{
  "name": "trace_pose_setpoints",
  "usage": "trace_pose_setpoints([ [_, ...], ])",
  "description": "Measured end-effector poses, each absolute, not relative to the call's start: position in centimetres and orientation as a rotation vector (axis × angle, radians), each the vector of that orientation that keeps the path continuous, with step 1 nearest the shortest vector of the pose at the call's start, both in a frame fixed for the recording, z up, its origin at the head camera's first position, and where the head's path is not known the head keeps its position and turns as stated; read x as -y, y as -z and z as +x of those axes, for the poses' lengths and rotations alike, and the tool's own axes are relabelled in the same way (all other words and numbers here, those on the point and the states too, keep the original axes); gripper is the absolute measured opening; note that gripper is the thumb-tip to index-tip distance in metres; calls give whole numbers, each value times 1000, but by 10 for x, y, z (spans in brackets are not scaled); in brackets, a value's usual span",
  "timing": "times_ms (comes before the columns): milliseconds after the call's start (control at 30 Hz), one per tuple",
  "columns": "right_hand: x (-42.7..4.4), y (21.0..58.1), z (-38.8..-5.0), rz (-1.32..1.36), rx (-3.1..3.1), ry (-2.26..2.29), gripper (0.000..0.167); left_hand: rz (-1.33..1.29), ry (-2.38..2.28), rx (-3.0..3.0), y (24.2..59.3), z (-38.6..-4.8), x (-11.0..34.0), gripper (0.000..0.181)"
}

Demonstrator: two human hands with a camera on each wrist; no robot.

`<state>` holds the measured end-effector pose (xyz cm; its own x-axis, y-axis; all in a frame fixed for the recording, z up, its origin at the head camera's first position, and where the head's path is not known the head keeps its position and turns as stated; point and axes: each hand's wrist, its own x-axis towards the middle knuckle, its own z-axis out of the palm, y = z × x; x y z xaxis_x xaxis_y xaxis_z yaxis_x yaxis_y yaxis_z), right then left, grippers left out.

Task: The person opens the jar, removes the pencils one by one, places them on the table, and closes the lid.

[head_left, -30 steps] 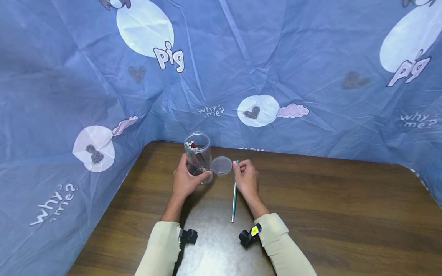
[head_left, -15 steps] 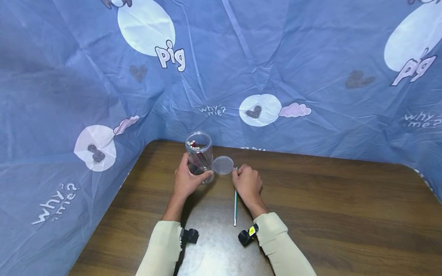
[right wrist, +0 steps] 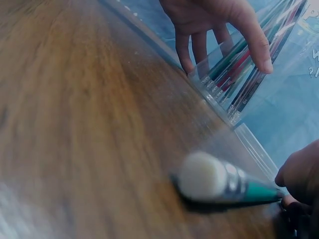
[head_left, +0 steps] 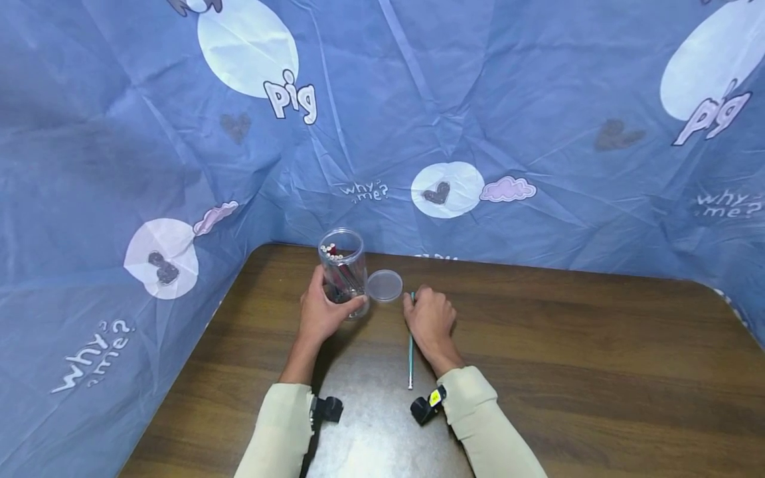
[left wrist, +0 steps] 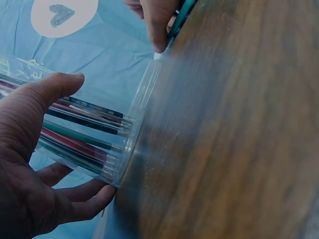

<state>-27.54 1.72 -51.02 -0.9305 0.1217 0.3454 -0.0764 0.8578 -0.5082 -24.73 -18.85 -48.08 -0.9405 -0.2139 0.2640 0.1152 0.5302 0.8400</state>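
Note:
A clear open jar (head_left: 344, 265) stands upright on the table, with several pencils (left wrist: 82, 142) inside, their white eraser ends at the rim in the head view. My left hand (head_left: 323, 312) grips the jar low, fingers and thumb around it. My right hand (head_left: 431, 322) pinches a green pencil (head_left: 410, 362) near its far end; its eraser end (right wrist: 202, 177) points back toward me, low over the table. Most of the right fingers are hidden under the hand. A clear round lid (head_left: 385, 285) lies between the jar and the right hand.
The wooden table (head_left: 574, 345) extends to the right of the hands. Behind it and along its left side hangs a blue printed cloth (head_left: 358, 133). Black straps with small devices sit at both wrists.
My right hand has moved slightly toward me and turned knuckles up, its fingers now lower around the green pencil. The left hand, jar and lid stay put.

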Motion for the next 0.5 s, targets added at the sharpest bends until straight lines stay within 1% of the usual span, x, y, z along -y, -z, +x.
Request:
trace_pose_setpoints([
  [133, -17, 510, -275, -35, 2674, -727, 45, 91, 1375, 2445, 480, -246, 189, 75],
  [333, -16, 509, -273, -34, 2686, -717, 40, 101, 1361, 2442, 480, -245, 189, 75],
  [500, -15, 507, -273, -45, 2699, -720, 41, 98, 1358, 2449, 479, -246, 189, 77],
])
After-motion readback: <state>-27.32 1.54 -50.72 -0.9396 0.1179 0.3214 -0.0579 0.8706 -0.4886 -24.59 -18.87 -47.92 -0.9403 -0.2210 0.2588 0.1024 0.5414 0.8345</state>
